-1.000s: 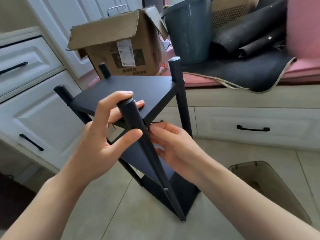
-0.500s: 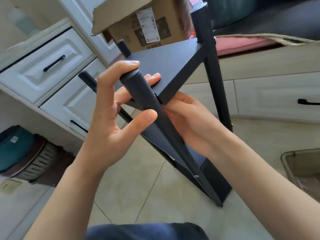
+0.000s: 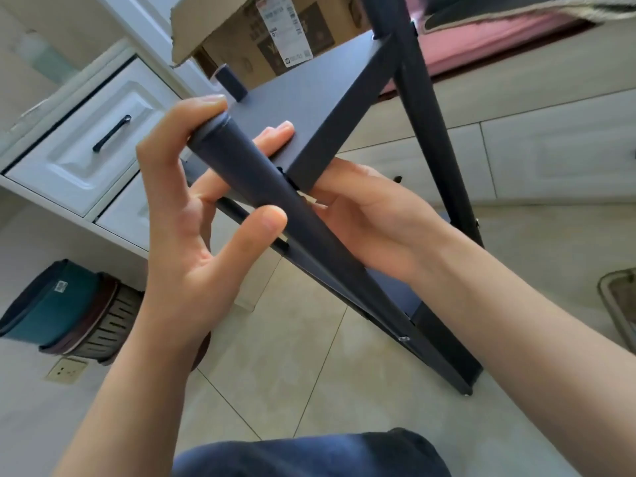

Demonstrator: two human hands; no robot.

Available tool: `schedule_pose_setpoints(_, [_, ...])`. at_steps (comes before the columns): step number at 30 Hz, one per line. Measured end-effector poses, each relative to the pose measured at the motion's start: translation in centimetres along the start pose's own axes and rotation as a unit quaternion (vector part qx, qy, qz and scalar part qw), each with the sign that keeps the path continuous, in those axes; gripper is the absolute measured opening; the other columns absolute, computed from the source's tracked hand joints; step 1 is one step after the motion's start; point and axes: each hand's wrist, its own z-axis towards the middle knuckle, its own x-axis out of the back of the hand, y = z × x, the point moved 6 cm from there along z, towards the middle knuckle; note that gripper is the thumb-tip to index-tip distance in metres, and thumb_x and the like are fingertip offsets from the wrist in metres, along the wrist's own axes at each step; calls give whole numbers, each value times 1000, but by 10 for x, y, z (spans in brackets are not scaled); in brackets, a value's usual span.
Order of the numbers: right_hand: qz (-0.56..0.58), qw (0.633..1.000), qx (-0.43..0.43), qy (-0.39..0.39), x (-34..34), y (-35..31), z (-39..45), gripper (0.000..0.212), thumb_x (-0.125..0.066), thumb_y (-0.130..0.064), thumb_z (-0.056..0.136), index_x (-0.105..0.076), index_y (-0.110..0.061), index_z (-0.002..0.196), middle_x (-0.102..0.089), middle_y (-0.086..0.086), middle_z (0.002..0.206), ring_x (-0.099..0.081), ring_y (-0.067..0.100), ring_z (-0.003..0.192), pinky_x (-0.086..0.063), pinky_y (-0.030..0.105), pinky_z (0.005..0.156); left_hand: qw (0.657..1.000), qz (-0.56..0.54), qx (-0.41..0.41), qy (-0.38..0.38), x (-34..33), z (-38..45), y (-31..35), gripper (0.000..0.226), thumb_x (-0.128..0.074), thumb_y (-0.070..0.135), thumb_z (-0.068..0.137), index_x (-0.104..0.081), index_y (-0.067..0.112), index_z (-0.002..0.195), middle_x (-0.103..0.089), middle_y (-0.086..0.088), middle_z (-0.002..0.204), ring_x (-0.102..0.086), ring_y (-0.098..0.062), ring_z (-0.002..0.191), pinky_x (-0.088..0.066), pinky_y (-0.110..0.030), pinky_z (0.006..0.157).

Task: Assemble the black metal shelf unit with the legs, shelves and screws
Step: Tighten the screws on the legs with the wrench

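The black shelf unit stands tilted on the tile floor. Its top shelf (image 3: 303, 98) is near my face and a lower shelf (image 3: 392, 290) sits below. My left hand (image 3: 179, 242) grips the top of the near leg (image 3: 261, 180), with the index finger over the cap, the thumb on the side and the other fingers resting on the top shelf. My right hand (image 3: 371, 218) reaches under the shelf corner where it meets this leg. Its fingertips are hidden behind the leg. Lower down, a screw (image 3: 403, 338) sits in the leg. Another leg (image 3: 426, 115) rises at the right.
A cardboard box (image 3: 275, 29) stands behind the shelf on a pink cushion (image 3: 499, 39). White drawers (image 3: 86, 149) line the left. Stacked bins (image 3: 51, 304) sit on the floor at the left and a clear container (image 3: 619, 304) at the right edge. My knee (image 3: 309, 456) is at the bottom.
The view has dropped and come closer to the shelf, which now leans more. Both hands keep their places at the near leg and the shelf corner.
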Motion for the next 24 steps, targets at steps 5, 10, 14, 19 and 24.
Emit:
schedule_pose_setpoints(5, [7,1000,-8,-11,0,-1,8,24,-49,-11,101,-55,-8,124,-56,10,115,-49,25,111,-39,41,107,999,-1,32,4,0,-1,-4,57,-57,9,91,-21,23,134,-19,-40,149,-54,-39,132,-50,-48,104])
schedule_pose_setpoints(10, [4,1000,-12,-17,-2,-4,11,17,-49,-8,100,-59,-7,114,-52,14,112,-45,29,109,-39,40,101,1000,6,18,9,-1,-2,-4,56,-56,8,92,-21,19,133,-15,-40,148,-53,-40,132,-48,-47,107])
schedule_pose_setpoints(14, [3,1000,-8,-12,-6,-2,7,17,-49,-8,99,-60,-8,113,-53,13,108,-42,28,105,-39,35,95,1000,4,14,9,0,-2,-3,57,-55,5,91,-21,18,134,-15,-37,148,-53,-40,132,-50,-44,105])
schedule_pose_setpoints(19, [-7,1000,0,-4,-7,-7,1,23,-48,-8,99,-58,-7,120,-61,9,106,-57,22,100,-46,36,95,1000,1,0,14,0,-2,-3,57,-55,3,91,-21,19,134,-22,-6,145,-54,-36,133,-50,-44,104])
schedule_pose_setpoints(24, [-25,997,-4,74,3,-8,-12,18,-51,-2,97,-61,3,111,-65,16,96,-64,21,79,-55,31,77,1000,-12,-2,21,0,-1,-2,58,-56,3,90,-23,22,134,-27,6,143,-53,-33,134,-53,-36,100])
